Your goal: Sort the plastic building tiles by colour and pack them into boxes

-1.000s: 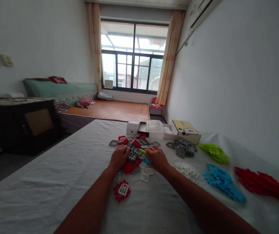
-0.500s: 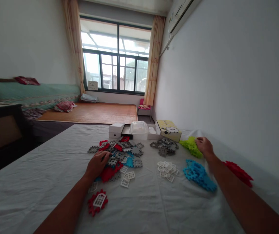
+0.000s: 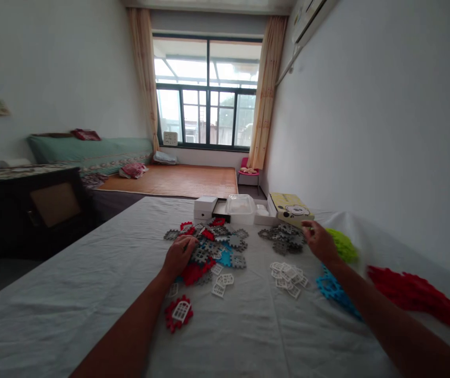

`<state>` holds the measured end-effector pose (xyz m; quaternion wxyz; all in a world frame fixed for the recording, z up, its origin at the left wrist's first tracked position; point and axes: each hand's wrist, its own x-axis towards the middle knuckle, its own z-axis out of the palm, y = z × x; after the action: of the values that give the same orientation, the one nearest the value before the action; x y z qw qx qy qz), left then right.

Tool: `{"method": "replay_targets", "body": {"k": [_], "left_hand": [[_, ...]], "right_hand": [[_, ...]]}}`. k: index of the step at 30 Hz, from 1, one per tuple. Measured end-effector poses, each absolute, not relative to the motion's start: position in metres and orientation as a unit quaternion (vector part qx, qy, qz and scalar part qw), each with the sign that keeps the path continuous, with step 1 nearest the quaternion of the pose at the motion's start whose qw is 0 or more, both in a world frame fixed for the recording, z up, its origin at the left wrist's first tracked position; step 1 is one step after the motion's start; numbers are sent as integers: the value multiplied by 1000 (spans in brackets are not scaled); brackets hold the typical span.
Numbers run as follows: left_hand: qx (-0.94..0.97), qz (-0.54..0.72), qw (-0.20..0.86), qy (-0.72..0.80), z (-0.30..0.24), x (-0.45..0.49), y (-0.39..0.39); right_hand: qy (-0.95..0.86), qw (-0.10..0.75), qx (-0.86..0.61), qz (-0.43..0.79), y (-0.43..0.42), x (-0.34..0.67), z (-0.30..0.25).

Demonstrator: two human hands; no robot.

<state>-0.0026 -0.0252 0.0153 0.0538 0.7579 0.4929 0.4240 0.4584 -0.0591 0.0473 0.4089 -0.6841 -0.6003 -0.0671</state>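
Observation:
My left hand point(image 3: 180, 254) rests on the left edge of a mixed heap of interlocking plastic pieces point(image 3: 201, 254) in grey, red and blue. Its fingers curve over the pieces, apart, with no piece plainly gripped. My right hand point(image 3: 320, 242) hovers at the right edge of a grey pile of toothed pieces point(image 3: 283, 239), fingers loosely bent and apart, nothing visible in them. Beside its wrist lies a lime-green pile point(image 3: 343, 245). A blue pile point(image 3: 333, 289) is partly hidden under my right forearm. White window-shaped pieces point(image 3: 288, 278) lie nearer me.
Red pieces point(image 3: 414, 294) form a pile at the far right. One red piece point(image 3: 169, 317) with a white window piece on it lies at front left. A clear plastic tub point(image 3: 240, 205), a white box point(image 3: 205, 207) and a yellow box point(image 3: 291, 206) line the back.
My right hand has moved left from the lime-green pile to the edge of the grey pile. My left hand stays at the mixed heap. The camera view has turned left.

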Motion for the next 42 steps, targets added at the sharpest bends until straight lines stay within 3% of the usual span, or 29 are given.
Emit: {"method": "replay_targets", "body": {"k": [4, 7, 17, 22, 27, 32, 36, 42], "left_hand": [[704, 475, 10, 527, 16, -9, -24], [682, 473, 16, 557, 13, -17, -22], [683, 464, 31, 563, 8, -15, -20], [691, 459, 44, 557, 9, -12, -21], [697, 452, 47, 554, 12, -10, -24], [695, 438, 43, 569, 12, -16, -22], [700, 425, 42, 573, 8, -20, -15], [710, 402, 41, 576, 6, -21, -10]], "right_hand": [[-781, 322, -534, 27, -68, 331, 40], [-839, 269, -473, 22, -66, 257, 40], [-797, 181, -570, -83, -14, 169, 47], [-796, 194, -566, -90, -21, 185, 53], [-749, 348, -558, 79, -30, 215, 57], [-715, 379, -571, 134, -41, 265, 43], [-660, 400, -625, 116, -54, 340, 37], [-498, 440, -747, -8, -76, 493, 59]]}}
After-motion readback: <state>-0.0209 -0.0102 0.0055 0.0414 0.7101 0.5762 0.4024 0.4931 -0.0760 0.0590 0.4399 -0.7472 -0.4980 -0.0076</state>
